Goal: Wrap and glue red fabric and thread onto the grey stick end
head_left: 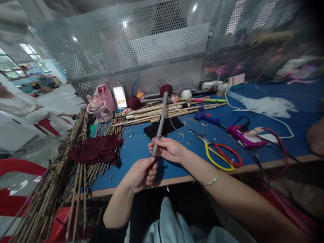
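Note:
A mallet (162, 121) with a grey-wrapped shaft and a round dark red head (166, 89) points away from me over the blue table. My left hand (143, 171) is closed around its near end, where a bit of dark red shows. Just above, my right hand (168, 149) pinches the shaft between thumb and fingers. A thin pale string (180, 132) trails over the table near the shaft; whether the right hand touches it I cannot tell. Under the shaft lies a black cloth (174, 125). Scissors (219, 153) with yellow and red handles lie right of my right hand.
Dark red cloth (97, 148) rests on bundled sticks (57, 165) at left. Wooden rods (141, 115), a phone (119, 97) and a pink cup (100, 109) stand or lie behind. At right are a blue glue gun (206, 117), a purple device (246, 135) with cables, and white plastic (269, 105).

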Available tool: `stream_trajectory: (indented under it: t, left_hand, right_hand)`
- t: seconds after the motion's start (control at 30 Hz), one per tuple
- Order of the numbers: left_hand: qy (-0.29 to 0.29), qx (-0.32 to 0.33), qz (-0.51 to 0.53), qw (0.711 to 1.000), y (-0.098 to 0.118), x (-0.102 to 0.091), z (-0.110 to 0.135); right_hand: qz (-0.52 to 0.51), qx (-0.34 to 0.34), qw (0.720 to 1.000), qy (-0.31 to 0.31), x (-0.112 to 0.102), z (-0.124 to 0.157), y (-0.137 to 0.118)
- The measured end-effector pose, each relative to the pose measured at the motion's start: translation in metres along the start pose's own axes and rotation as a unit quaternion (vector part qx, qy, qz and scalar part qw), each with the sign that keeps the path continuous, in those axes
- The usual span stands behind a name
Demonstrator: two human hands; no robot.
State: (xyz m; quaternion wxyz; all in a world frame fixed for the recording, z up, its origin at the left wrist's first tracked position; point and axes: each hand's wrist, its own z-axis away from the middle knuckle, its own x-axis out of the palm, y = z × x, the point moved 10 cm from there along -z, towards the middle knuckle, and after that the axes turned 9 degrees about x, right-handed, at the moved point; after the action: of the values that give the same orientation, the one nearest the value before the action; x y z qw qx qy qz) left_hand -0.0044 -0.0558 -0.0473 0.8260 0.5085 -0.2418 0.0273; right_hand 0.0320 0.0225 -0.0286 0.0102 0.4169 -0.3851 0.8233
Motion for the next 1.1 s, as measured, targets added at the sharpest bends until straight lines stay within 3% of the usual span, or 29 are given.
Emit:
stream_trajectory:
  t: [0.1,0.17,0.23,0.3,0.37,0.4,0.47,0.53,0.63,0.7,0.73,0.8,0.93,1.0,1.03,1.07,1.1]
  left_hand:
    - [0.040,0.018,-0.112,0.993,0.004,-0.009,-0.003]
    - [0.075,0.044,-0.237,0.968,0.010,-0.015,-0.003]
    - [0.123,0.086,-0.390,0.908,0.023,-0.019,0.000]
    - [0.184,0.116,-0.534,0.817,0.037,-0.019,0.007]
    - [0.237,0.121,-0.626,0.733,0.048,-0.018,0.015]
    - [0.254,0.121,-0.649,0.707,0.051,-0.018,0.018]
    - [0.255,0.138,-0.642,0.710,0.055,-0.018,0.020]
    - [0.222,0.166,-0.572,0.773,0.054,-0.020,0.018]
    - [0.140,0.145,-0.383,0.901,0.039,-0.024,0.011]
    - [0.109,0.116,-0.301,0.940,0.031,-0.023,0.010]
    - [0.108,0.115,-0.303,0.940,0.031,-0.023,0.011]
    - [0.132,0.142,-0.388,0.901,0.040,-0.021,0.015]
    - [0.240,0.140,-0.631,0.725,0.056,-0.017,0.025]
    - [0.287,0.108,-0.687,0.658,0.059,-0.020,0.028]
    - [0.299,0.104,-0.694,0.647,0.059,-0.021,0.028]
    - [0.298,0.114,-0.684,0.656,0.059,-0.021,0.027]
    - [0.285,0.133,-0.656,0.686,0.058,-0.022,0.025]
  right_hand:
    - [0.038,0.008,0.998,0.047,-0.008,-0.003,0.003]
    - [0.073,0.010,0.994,0.078,-0.012,-0.005,0.005]
    - [0.105,0.012,0.988,0.114,-0.016,-0.007,0.006]
    - [0.136,0.011,0.979,0.149,-0.020,-0.008,0.007]
    - [0.164,-0.001,0.971,0.174,-0.022,-0.008,0.004]
    - [0.169,-0.011,0.970,0.174,-0.021,-0.007,0.002]
    - [0.148,-0.019,0.981,0.125,-0.012,-0.006,0.000]
    - [0.101,-0.006,0.994,0.028,0.002,-0.005,0.002]
    - [0.057,-0.008,0.996,-0.069,0.015,-0.001,0.001]
    - [0.051,-0.029,0.996,-0.067,0.013,-0.002,-0.001]
    - [0.048,-0.038,0.996,-0.058,0.011,-0.003,-0.001]
    - [0.052,-0.043,0.997,-0.030,0.006,-0.007,0.001]
    - [0.082,-0.030,0.995,0.048,-0.004,-0.014,0.009]
    - [0.092,-0.023,0.992,0.084,-0.009,-0.016,0.010]
    - [0.094,-0.023,0.991,0.096,-0.010,-0.016,0.010]
    - [0.093,-0.025,0.990,0.101,-0.011,-0.016,0.009]
    - [0.092,-0.028,0.991,0.098,-0.010,-0.015,0.008]
